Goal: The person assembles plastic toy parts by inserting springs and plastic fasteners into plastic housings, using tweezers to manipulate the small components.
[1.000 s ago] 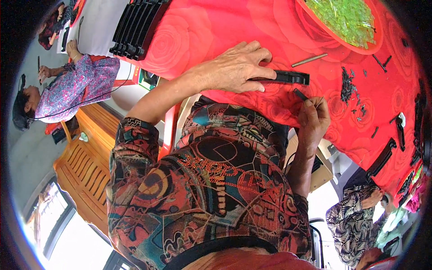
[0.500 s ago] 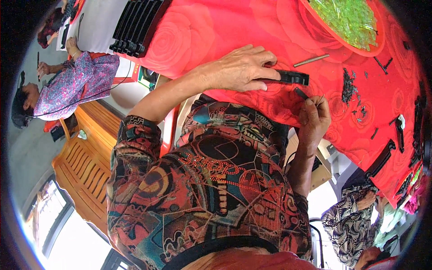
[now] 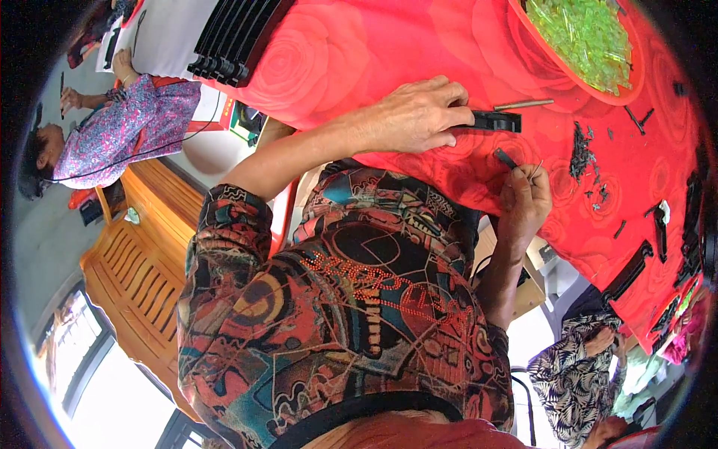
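My left hand (image 3: 419, 116) is closed around one end of a black plastic part (image 3: 499, 121), which lies low over the red cloth and points right. Between the thumb and fingers of my right hand (image 3: 526, 200) is a small, flat dark strip (image 3: 505, 158), possibly a blade. A thin piece also sticks out near those fingertips, too small to name. The strip's tip is just below the black part and apart from it. A thin brownish rod (image 3: 523, 105) lies just beyond the part.
Black scraps (image 3: 580, 153) lie to the right on the red tablecloth (image 3: 321, 67). An orange-rimmed bowl (image 3: 637, 71) holds translucent green pieces. Long black parts (image 3: 239, 41) stand stacked at the far left. Other black parts (image 3: 630, 273) line the right edge. Two people (image 3: 120, 135) sit nearby.
The view has shifted slightly. My left hand has moved the black part a little farther from me, closer to the rod. My right hand still holds the strip, with a slightly wider gap between them.
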The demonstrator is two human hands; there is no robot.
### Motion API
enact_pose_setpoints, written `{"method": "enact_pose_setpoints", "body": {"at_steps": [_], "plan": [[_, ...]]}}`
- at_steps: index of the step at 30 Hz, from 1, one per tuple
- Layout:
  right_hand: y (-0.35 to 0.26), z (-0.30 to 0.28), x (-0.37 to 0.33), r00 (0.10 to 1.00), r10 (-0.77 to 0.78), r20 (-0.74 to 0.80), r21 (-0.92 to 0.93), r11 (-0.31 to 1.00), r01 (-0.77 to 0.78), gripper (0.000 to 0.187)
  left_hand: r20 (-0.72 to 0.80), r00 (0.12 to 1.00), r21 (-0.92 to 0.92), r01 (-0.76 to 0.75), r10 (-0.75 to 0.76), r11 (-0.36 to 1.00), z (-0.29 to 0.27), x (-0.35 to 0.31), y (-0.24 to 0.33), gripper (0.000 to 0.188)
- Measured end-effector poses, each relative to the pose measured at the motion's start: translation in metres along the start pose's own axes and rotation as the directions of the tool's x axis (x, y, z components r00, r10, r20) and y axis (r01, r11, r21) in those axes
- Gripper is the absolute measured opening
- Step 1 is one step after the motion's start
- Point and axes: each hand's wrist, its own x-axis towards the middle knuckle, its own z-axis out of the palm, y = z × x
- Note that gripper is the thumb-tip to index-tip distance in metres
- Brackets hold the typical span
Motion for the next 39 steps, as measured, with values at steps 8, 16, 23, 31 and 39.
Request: {"method": "enact_pose_setpoints", "body": {"at_steps": [8,16,23,31,39], "plan": [[0.003,0.001,-0.002,0.999,-0.017,-0.037,-0.023,1.0,0.016,0.005,0.01,0.998,-0.2,0.06,-0.06,0.978,-0.014,-0.006,0.006,0.052],[0.001,0.008,-0.006,0.995,-0.028,-0.094,-0.087,0.996,0.02,0.007,-0.055,0.928,-0.333,0.33,-0.368,0.883,-0.007,-0.018,0.014,0.05],[0.001,0.007,-0.005,0.996,-0.049,-0.069,-0.061,0.997,0.044,0.008,-0.096,0.949,-0.309,0.258,-0.3,0.915,-0.006,-0.015,0.02,0.046],[-0.001,0.006,-0.004,0.997,-0.041,-0.07,-0.05,0.998,0.037,0.009,-0.155,0.985,0.0,0.078,-0.077,0.997,0.01,-0.014,0.019,0.029],[0.0,0.006,-0.005,0.996,-0.068,-0.066,-0.107,0.992,0.06,0.008,-0.069,0.992,-0.004,0.108,-0.108,0.994,0.012,-0.01,0.015,0.029]]}}
